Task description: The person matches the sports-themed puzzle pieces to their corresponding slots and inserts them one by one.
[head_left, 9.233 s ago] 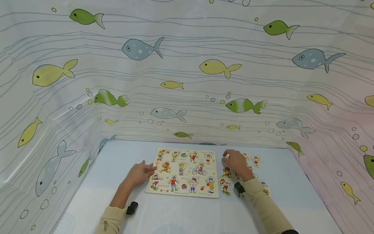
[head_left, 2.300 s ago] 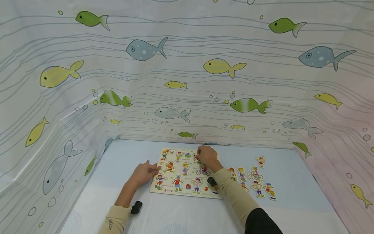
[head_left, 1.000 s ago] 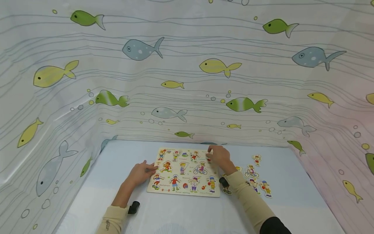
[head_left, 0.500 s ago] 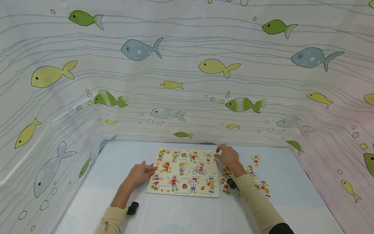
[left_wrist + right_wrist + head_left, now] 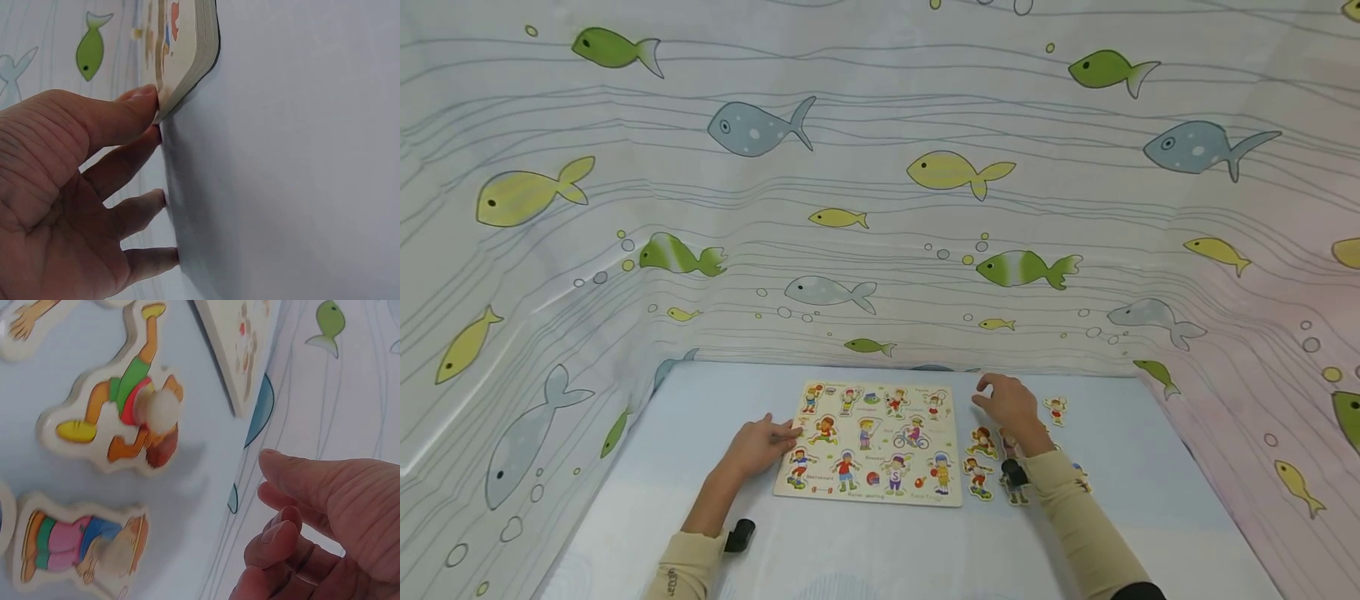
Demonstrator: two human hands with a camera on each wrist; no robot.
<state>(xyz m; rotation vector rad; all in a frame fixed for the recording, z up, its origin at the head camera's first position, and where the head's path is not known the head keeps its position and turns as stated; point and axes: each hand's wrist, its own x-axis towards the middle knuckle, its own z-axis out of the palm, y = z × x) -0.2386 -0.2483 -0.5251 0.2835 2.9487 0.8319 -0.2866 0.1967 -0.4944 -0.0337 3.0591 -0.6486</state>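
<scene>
The cream board [image 5: 847, 433] bears multicoloured figures [image 5: 897, 475], the pale backdrop [image 5: 865, 75] green and yellow fish [image 5: 606, 48].

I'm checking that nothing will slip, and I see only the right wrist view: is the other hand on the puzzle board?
Observer: Yes, the left hand touches the left edge of the puzzle board.
Operator: My view shows a runner piece; which piece lies next to it on the person's side?
Observer: In the head view, that is a skateboarder piece.
Operator: And on the side of the right hand away from the board?
Observer: A small figure piece lies on the table there, just to the right of the hand.
</scene>
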